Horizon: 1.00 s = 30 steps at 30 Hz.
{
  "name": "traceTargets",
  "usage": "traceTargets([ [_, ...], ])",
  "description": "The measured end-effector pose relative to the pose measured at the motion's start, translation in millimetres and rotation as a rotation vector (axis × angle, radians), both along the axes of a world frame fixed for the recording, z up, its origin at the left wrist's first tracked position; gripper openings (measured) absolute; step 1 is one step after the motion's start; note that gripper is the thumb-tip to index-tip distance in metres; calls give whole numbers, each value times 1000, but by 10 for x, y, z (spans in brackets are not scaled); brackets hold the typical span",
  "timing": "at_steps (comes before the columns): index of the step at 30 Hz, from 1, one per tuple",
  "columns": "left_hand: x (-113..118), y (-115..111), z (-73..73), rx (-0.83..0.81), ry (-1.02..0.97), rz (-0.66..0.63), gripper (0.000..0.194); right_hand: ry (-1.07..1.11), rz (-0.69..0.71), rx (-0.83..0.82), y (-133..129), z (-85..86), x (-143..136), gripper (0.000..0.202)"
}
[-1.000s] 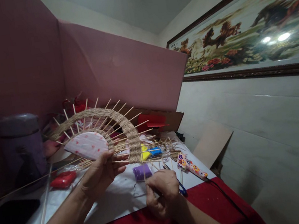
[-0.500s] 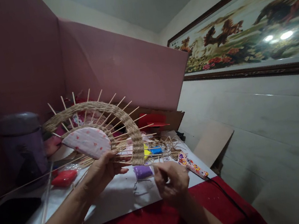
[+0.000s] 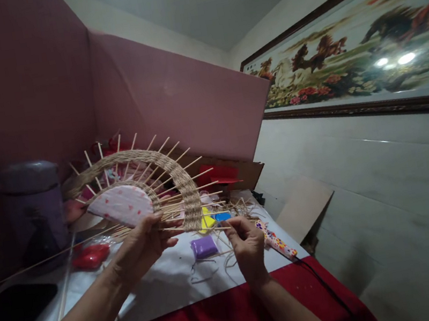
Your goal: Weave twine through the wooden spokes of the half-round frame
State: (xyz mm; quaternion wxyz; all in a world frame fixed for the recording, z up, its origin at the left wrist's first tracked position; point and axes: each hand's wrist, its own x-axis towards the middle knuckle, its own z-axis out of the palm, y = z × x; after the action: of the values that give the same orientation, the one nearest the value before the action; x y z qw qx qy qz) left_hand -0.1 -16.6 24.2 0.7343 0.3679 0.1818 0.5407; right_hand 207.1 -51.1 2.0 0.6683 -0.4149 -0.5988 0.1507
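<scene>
A half-round woven frame (image 3: 187, 186) of thin sticks and tan twine is held up over the table, its sticks fanning outward. A pale half-disc covered in cloth with small red marks (image 3: 121, 205) forms its centre. My left hand (image 3: 141, 248) grips the frame at the lower right of this disc, thumb in front and fingers behind. At the band's lower right end, my right hand (image 3: 249, 244) is closed in a pinch on a thin strand of twine (image 3: 214, 229), close to the stick tips. The strand's far end is hard to make out.
On the white-covered table (image 3: 170, 292) lie purple (image 3: 204, 246), yellow (image 3: 206, 220) and red packets (image 3: 91, 256). A flower-patterned glue gun (image 3: 278, 241) with a black cord is at right. A lidded purple container (image 3: 36, 221) and a dark phone-like slab (image 3: 22, 307) are at left.
My right hand has moved slightly up and to the right, its fingers now pinched by the lower stick tips. The frame has shifted a little left in view.
</scene>
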Motion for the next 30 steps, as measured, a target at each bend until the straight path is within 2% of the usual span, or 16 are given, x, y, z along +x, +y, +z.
traceTargets([
  [5, 66, -56, -54, 3, 13, -108, 17, 94, 188, -164, 98, -53, -71, 21],
  [11, 119, -103, -72, -18, -7, -156, 18, 88, 375, -301, 121, -86, -110, 19],
  [17, 140, -103, -85, 2, -54, -184, 21, 80, 380, -301, 112, -96, -123, 23],
  [26, 165, -166, -13, 30, -64, -417, 33, 187, 552, -458, 117, -119, -179, 29],
  [30, 183, -197, -4, 30, -84, -440, 30, 220, 574, -452, 121, -161, -180, 32],
])
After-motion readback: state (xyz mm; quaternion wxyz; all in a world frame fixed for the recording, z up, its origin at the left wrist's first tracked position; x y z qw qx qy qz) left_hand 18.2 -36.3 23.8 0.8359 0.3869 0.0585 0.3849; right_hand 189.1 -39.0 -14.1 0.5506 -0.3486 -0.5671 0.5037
